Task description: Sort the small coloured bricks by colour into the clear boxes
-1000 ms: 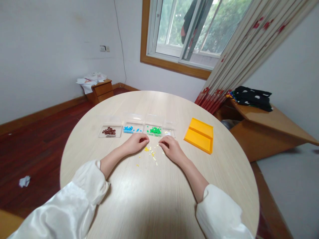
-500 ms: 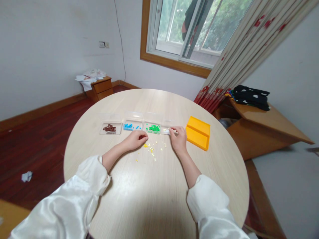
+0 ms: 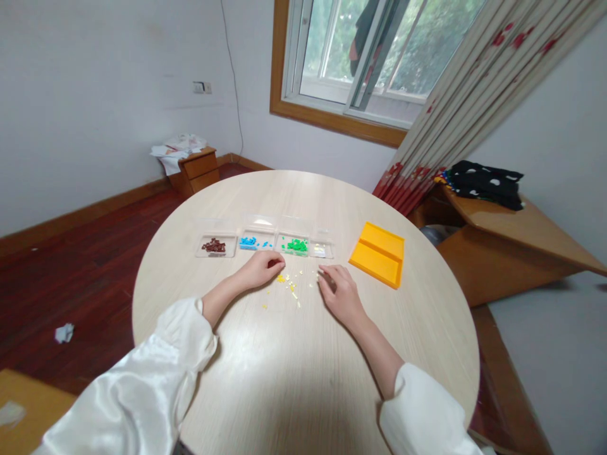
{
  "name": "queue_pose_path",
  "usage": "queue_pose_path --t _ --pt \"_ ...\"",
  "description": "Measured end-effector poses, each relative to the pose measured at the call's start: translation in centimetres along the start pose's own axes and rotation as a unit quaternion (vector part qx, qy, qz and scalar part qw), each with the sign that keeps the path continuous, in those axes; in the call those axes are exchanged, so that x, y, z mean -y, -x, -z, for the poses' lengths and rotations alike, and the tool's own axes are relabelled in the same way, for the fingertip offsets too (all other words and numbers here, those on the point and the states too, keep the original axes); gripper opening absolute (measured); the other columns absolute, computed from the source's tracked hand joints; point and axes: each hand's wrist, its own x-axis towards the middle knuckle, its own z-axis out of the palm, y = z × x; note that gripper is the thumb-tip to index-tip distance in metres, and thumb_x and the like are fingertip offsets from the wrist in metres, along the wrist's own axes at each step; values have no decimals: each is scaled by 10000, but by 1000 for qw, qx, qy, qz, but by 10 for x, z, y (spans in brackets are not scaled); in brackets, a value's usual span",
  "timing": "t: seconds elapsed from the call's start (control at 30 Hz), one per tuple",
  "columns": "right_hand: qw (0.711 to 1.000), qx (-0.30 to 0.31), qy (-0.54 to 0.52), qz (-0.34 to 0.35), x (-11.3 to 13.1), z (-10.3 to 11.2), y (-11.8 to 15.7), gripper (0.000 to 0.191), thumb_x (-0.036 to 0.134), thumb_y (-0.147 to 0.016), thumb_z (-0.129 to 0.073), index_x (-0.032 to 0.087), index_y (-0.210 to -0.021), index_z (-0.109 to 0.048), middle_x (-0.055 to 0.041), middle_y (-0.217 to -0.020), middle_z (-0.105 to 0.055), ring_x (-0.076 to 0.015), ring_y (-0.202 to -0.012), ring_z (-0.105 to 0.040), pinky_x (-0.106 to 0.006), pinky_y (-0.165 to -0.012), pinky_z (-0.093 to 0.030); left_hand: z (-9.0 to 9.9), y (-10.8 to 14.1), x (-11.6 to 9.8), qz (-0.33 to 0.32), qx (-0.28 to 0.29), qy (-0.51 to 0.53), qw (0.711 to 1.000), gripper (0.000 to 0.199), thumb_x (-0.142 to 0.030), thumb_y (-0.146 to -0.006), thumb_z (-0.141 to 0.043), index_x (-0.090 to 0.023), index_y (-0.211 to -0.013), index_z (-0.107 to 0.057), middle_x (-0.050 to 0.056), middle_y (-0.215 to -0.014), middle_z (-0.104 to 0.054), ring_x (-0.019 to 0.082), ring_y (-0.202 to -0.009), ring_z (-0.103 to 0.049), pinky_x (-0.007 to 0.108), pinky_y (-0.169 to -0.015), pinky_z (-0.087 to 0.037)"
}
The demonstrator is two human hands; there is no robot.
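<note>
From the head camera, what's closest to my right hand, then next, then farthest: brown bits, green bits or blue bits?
Nearest your right hand first:
1. Green bits, just ahead, to its left.
2. Blue bits, one box farther left.
3. Brown bits, in the leftmost box.

The only view looks from the person's head, above the near side of the round desk [image 3: 265, 373], facing forward and down across its top. It sits close enough for the left hand [image 3: 258, 270] and right hand [image 3: 340, 294] to fall near mid-view, yet takes in, wide, the room's corner, the window [image 3: 351, 57] beyond and part of the floor [image 3: 95, 272] at left.
</note>
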Motion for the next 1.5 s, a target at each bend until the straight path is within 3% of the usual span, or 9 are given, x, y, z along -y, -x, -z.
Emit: queue_pose_path --t 0.27,0.57,0.83,0.97,1.2,1.5 --pt "998 45 28 -36 -3 -2 4 170 258 -820 -576 193 -971 -620 -79 -878 -595 -227 -875 -555 -389 -795 -474 0 1 0 -1 4 2 1000 226 -252 -817 -465 -126 -754 -641 47 -713 -634 144 -668 -540 251 -630 -400" --pt "998 56 25 -34 -6 -3 0 99 166 -835 -519 190 -820 -614 -72 -811 -615 -212 -821 -563 -354 -746 -470 -1 1 0 6 6 -1 1000 224 -259 -817 -467 -124 -755 -635 54 -715 -632 148 -675 -539 255 -638 -400" --pt "998 60 14 -18 -7 -5 -1 132 167 -863 -467 191 -813 -587 -64 -802 -611 -194 -805 -566 -330 -730 -465 1 1 -2 6 9 -12 1000 225 -259 -812 -459 -130 -748 -632 49 -720 -630 150 -680 -540 254 -640 -400" --pt "1000 23 -3 -15 -5 -4 -6 127 172 -869 -458 196 -840 -579 -62 -821 -603 -188 -811 -566 -314 -727 -458 1 1 -3 5 9 -17 1000 228 -258 -812 -459 -128 -751 -636 54 -724 -632 154 -684 -545 256 -643 -399" --pt "995 -97 12 -23 -17 -10 -32 137 182 -863 -456 181 -845 -592 -70 -822 -593 -191 -796 -544 -322 -723 -451 2 1 -5 3 11 -17 1000 239 -259 -820 -452 -127 -742 -635 52 -709 -633 149 -668 -538 255 -635 -397" --pt "988 -137 -4 -76 -38 -19 -48 204 211 -837 -482 153 -946 -644 -79 -805 -620 -177 -708 -557 -327 -682 -478 0 1 -2 -2 2 -19 1000 218 -247 -814 -465 -135 -742 -639 44 -706 -628 142 -666 -539 246 -628 -401"
